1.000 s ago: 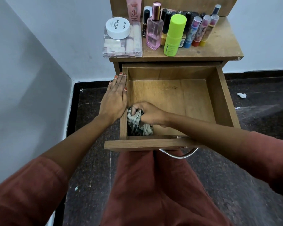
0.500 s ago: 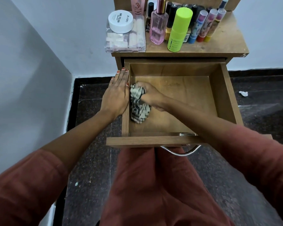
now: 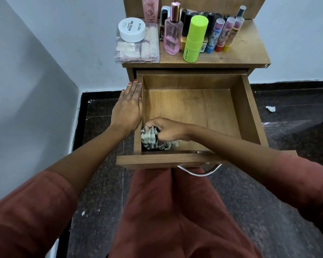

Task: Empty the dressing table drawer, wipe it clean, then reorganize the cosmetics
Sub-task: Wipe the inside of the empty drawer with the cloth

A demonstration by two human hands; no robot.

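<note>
The wooden drawer stands pulled out, its inside bare apart from a crumpled striped cloth in the near left corner. My right hand grips that cloth and presses it onto the drawer floor. My left hand lies flat with straight fingers against the drawer's left wall. On the dressing table top stand the cosmetics: a clear box with a white jar on it, a pink perfume bottle, a lime green bottle, several lip balm sticks and dark tubes behind.
White walls close in on the left and behind the table. The floor is dark speckled stone, with a scrap of white paper to the right. A metal handle hangs under the drawer front, just above my rust-coloured lap.
My right hand pushed the cloth back along the left wall, then drew it forward again to the near left corner. My left hand stayed on the drawer's side.
</note>
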